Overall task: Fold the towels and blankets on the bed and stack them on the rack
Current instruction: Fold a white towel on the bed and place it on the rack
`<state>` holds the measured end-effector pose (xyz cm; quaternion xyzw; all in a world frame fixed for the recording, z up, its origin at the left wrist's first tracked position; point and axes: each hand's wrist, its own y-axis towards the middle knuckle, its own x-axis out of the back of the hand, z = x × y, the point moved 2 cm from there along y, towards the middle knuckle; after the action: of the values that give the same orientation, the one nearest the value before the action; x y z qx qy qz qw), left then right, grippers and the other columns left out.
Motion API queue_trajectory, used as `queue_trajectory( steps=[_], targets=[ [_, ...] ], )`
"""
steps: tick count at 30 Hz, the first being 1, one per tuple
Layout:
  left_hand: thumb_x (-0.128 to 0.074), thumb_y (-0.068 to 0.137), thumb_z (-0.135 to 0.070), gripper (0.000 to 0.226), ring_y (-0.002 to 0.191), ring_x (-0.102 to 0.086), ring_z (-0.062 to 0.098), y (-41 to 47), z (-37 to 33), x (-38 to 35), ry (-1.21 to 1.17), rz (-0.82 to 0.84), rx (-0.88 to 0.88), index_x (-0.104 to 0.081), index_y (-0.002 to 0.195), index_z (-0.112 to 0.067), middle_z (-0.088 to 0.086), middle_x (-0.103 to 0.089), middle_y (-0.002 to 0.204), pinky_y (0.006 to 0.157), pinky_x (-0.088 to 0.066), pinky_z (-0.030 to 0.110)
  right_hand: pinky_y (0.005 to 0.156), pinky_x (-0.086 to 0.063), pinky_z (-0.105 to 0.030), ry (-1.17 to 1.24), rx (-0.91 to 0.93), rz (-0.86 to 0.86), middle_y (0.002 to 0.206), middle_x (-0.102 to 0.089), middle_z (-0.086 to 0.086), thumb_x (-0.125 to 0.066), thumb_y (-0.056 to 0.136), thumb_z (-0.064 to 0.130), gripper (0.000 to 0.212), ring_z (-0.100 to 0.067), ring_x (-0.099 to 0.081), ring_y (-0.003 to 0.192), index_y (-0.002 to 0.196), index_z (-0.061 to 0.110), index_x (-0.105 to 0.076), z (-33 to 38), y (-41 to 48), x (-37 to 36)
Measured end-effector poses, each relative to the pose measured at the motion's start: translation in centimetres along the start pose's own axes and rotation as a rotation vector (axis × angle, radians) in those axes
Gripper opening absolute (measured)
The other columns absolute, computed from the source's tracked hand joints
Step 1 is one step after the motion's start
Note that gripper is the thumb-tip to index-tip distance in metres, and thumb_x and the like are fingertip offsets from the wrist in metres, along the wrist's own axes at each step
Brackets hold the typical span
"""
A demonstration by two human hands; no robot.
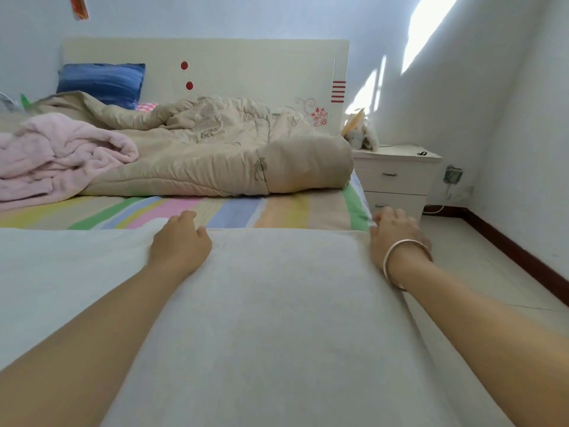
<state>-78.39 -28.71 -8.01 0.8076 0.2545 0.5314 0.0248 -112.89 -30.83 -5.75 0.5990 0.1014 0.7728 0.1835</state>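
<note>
A white blanket [277,303] lies flat and smooth under both forearms, its far edge straight. The left hand [181,238] curls its fingers over that edge, and the right hand [397,238] grips the far corner. Beyond the hands lie a crumpled pink blanket [58,155] and a rumpled beige quilt [215,155].

Pale blue-white walls [462,118] close in around me. At the head of the bed [277,211] stands a cream headboard [246,69] with two red dots [184,65], red bars [338,91] and a red flower motif [320,116]. To my right a white two-drawer nightstand [397,177] sits just beside it (a wall socket [452,175] shows low behind). Sunlight patches [428,29] slant across the right wall. The floor [480,260] is pale, edged by a dark red skirting board [508,251].
</note>
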Motion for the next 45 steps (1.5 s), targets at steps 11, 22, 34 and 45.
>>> queue_trajectory(
  steps=[11, 22, 34, 45],
  targets=[
    [-0.022, 0.106, -0.038, 0.052, 0.15, -0.001, 0.012, -19.6, -3.9, 6.8, 0.054, 0.522, -0.337, -0.015, 0.156, -0.027, -0.002, -0.005, 0.164, 0.122, 0.0, 0.035, 0.117, 0.016, -0.043, -0.051, 0.434, 0.743, 0.161, 0.014, 0.003, -0.015, 0.1, 0.054, 0.061, -0.017, 0.021, 0.146, 0.155, 0.029, -0.004, 8.4, -24.6, 9.0],
    [-0.001, 0.095, -0.054, 0.072, 0.149, 0.009, 0.01, -40.6, 0.8, 17.5, 0.189, 0.583, -0.596, 0.001, 0.156, -0.016, 0.0, 0.007, 0.164, 0.12, 0.008, 0.032, 0.118, 0.015, -0.04, -0.176, 0.253, 0.686, 0.159, 0.022, 0.0, -0.01, 0.097, 0.059, 0.073, -0.012, 0.023, 0.145, 0.153, 0.018, 0.011, 6.3, -47.0, 20.1],
    [0.041, 0.067, -0.064, 0.103, 0.148, 0.018, 0.014, -61.7, 11.8, 29.7, 0.128, 0.582, -0.978, 0.01, 0.155, -0.021, 0.001, 0.017, 0.162, 0.121, 0.011, 0.039, 0.117, 0.015, -0.04, -0.159, -0.161, 0.552, 0.157, 0.026, 0.009, 0.034, 0.052, 0.076, 0.109, -0.013, 0.025, 0.144, 0.15, 0.034, 0.016, 7.6, -73.9, 28.4],
    [-0.009, 0.103, -0.05, 0.066, 0.134, -0.047, 0.018, -64.1, 20.7, 34.8, 0.072, 0.509, -1.005, -0.052, 0.14, -0.016, 0.005, -0.049, 0.146, 0.11, -0.016, 0.034, 0.12, -0.008, -0.04, 0.151, -0.642, 0.243, 0.162, -0.004, -0.001, -0.026, 0.101, 0.046, 0.06, -0.021, -0.002, 0.149, 0.155, 0.021, -0.013, 4.8, -81.1, 30.5]
  ],
)
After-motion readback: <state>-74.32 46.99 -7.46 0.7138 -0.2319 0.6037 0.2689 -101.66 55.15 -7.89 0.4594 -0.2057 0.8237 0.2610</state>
